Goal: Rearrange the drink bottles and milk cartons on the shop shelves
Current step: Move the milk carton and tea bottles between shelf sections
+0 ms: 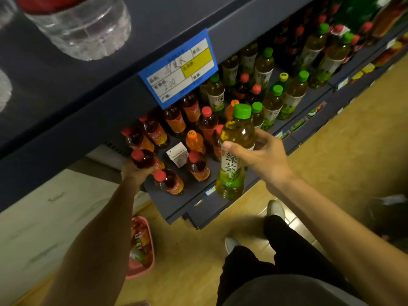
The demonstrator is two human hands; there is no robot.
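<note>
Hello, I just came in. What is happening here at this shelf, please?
A person is sorting drinks on a shop shelf. The right hand holds a green tea bottle with a green cap, lifted in front of the shelf edge. The left hand grips a red-capped tea bottle at the shelf's left end. More red-capped and green-capped bottles stand on the shelf, and one small milk carton stands among the red ones. A pink basket holding drinks sits on the floor.
</note>
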